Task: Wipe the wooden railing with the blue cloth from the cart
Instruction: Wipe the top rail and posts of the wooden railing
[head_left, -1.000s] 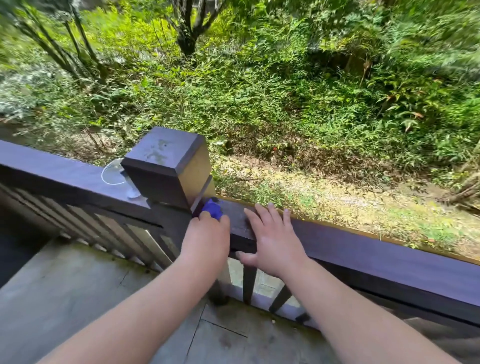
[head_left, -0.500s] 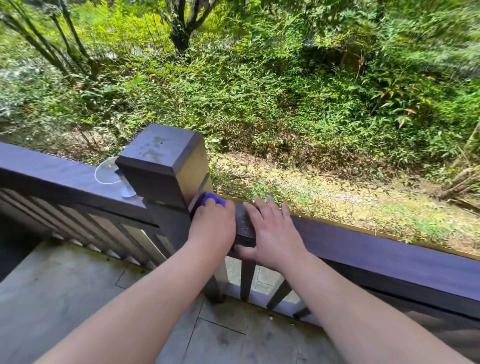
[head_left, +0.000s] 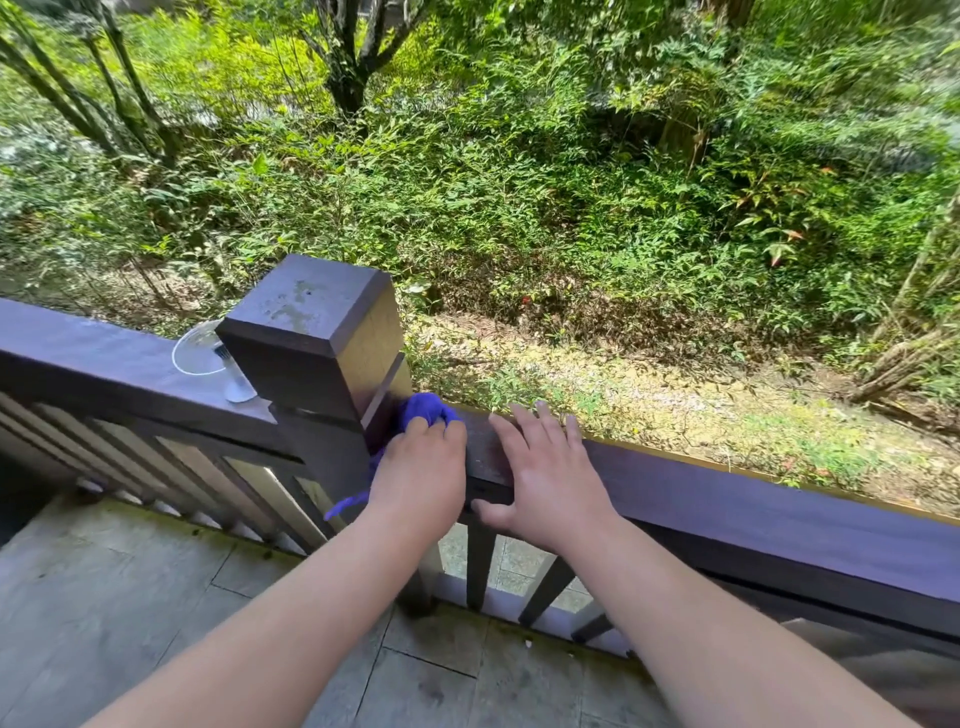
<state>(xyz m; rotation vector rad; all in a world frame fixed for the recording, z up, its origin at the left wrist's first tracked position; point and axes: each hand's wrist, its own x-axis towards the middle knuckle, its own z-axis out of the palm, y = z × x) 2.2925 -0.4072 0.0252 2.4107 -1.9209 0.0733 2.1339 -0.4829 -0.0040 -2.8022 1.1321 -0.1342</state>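
Your left hand (head_left: 418, 470) clenches the crumpled blue cloth (head_left: 425, 408); press it firmly along the dark wooden railing (head_left: 779, 514), right hand (head_left: 545, 486) spread flat.

- The dark brown wooden railing (head_left: 727, 499) runs across the view, broken by a square wooden post (head_left: 311, 332).
- Left of the post, a clear glass dish (head_left: 200, 353) sits on the rail.
- Right of the post, a crumpled blue cloth (head_left: 423, 408) and two hands lie on it.
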